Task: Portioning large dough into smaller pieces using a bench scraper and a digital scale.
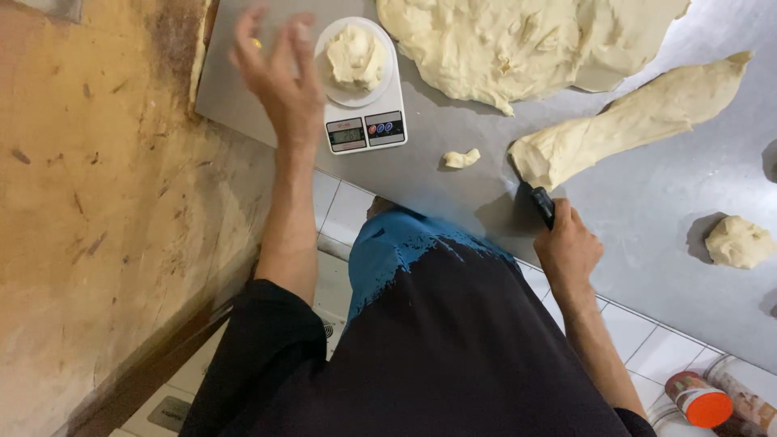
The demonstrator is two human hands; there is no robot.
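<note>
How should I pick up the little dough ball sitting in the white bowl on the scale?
Probably from straight above, pinching the dough lump around its middle with spread fingers. It sits heaped in the shallow white bowl on the scale, so the rim blocks a sideways reach. The left hand hovers right beside it, open.

A bakery-style kitchen: a steel bench [453, 174] carries a big sheet of raw dough [518, 40], cut portions, and a digital kitchen scale [366, 121], above a white tiled floor [344, 214].
</note>
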